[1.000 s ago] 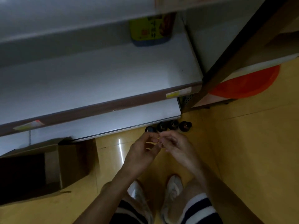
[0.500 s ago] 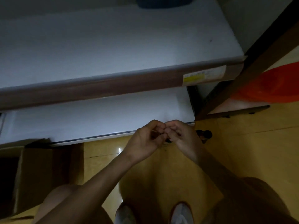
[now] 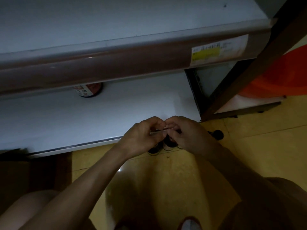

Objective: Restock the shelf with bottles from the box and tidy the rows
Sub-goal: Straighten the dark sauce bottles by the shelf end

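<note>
Below, left hand [image 3: 142, 138] and right hand [image 3: 186, 132] pinch a thin band [image 3: 157, 132], seemingly, over floor bottles [image 3: 168, 143]; box [image 3: 15, 171] interior dark.

A thin strip [image 3: 159, 131] ran between your fingers [image 3: 153, 124]; bottles [image 3: 168, 144] stood on the floor [image 3: 166, 173] just beneath them, another bottle [image 3: 218, 134] to their right. Beyond lay the bottom shelf [image 3: 66, 122]; the box [image 3: 15, 173] sat far left.

White metal shelf boards [image 3: 49, 117] are reading grey-white; glossy front strip [image 3: 99, 63] is showing brown w/ yellow-white paper price label [image 3: 219, 50]. Dark round bottle [image 3: 88, 91] is wearing red/white label. Floor tiles [image 3: 249, 155] are showing yellow, plastic tub [image 3: 282, 72] orange, cardboard box [image 3: 41, 171] brown.
</note>
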### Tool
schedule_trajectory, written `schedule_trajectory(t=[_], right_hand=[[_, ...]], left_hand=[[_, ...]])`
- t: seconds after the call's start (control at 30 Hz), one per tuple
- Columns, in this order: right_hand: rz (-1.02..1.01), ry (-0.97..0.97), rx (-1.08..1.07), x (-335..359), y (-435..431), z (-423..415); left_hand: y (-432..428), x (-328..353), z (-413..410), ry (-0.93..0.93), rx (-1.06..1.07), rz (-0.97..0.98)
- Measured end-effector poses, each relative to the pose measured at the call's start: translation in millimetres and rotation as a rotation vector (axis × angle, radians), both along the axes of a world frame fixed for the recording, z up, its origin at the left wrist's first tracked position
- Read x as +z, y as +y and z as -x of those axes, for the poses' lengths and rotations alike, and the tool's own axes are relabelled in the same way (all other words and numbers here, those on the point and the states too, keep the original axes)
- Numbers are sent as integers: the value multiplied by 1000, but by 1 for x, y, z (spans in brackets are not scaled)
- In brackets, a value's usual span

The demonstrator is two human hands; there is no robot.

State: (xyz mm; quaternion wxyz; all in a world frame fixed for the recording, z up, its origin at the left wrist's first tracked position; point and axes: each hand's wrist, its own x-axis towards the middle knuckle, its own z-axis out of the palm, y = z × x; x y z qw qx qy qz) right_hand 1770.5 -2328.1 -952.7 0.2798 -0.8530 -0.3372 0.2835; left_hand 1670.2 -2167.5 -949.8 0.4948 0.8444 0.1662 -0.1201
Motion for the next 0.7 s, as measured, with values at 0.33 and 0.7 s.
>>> schedule_trajectory(t=[0.33,0.7], right_hand=[[293,-122,126,-32,2,6],[130,53,-150,-52,-4,15]], left_hand=[[-5,-41,4,100,-264,-179],[13,-71,16,90,-172,-92]])
